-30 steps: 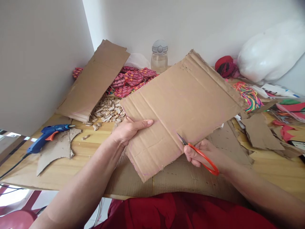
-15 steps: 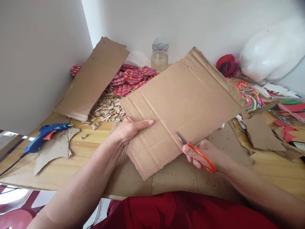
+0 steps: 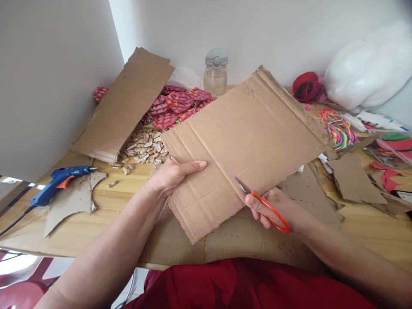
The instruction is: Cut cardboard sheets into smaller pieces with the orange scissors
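Cardboard sheet (image 3: pixel 244 141) pinched in the left hand (image 3: pixel 172 174); right hand (image 3: pixel 273 206) fingers grip orange scissors (image 3: pixel 262 204) — keep it taut, cut steadily

Home craft corner, wooden table (image 3: pixel 96 223), glue gun (image 3: pixel 54 189), cardboard scraps (image 3: pixel 354 182), coloured cords (image 3: pixel 337 128)

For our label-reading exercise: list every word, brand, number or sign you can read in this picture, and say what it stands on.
None can be read.
The cardboard sheet held by the left hand shows only creases.
The orange scissors in the right hand show no brand.
The blue glue gun and the water bottle show no legible label.
The packets at the right edge bear marks too blurred to read.
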Demonstrator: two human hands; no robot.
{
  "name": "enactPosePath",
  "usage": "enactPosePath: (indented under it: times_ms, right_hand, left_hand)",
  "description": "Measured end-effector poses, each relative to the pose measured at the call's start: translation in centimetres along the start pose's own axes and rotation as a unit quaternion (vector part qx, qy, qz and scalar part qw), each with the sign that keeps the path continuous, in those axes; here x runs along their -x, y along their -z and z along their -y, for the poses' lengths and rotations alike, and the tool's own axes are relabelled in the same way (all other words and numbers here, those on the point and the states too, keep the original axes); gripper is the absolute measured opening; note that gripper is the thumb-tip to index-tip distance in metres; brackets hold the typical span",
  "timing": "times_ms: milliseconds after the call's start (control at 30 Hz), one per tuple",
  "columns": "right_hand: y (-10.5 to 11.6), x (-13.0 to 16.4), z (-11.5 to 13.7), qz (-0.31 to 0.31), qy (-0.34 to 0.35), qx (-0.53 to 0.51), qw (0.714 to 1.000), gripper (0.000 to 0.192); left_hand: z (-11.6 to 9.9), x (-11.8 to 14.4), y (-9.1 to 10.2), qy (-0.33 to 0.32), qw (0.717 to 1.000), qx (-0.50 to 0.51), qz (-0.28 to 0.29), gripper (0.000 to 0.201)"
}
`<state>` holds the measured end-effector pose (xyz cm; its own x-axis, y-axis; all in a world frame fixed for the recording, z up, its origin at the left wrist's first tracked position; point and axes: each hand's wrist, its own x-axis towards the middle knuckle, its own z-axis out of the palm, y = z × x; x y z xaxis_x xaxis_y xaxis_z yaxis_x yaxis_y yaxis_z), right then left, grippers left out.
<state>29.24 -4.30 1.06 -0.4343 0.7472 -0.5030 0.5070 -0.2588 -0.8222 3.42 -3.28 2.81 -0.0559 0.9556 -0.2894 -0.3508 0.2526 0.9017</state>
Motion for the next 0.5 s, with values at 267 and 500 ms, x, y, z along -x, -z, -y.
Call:
enactPosePath:
  times_ms: [267,500]
  right_hand:
    - [0.3,-0.2,0.3,0.017,0.005,-0.015,1.0,0.065]
    - [0.4,-0.4,-0.8,0.022,0.003,0.004,1.0,0.066]
  left_hand:
    - [0.1,0.0,0.0,0.001,1.0,-0.008,-0.005,0.059]
    - [-0.1,-0.1,0.4,0.01,1.0,-0.001,0.023,0.067]
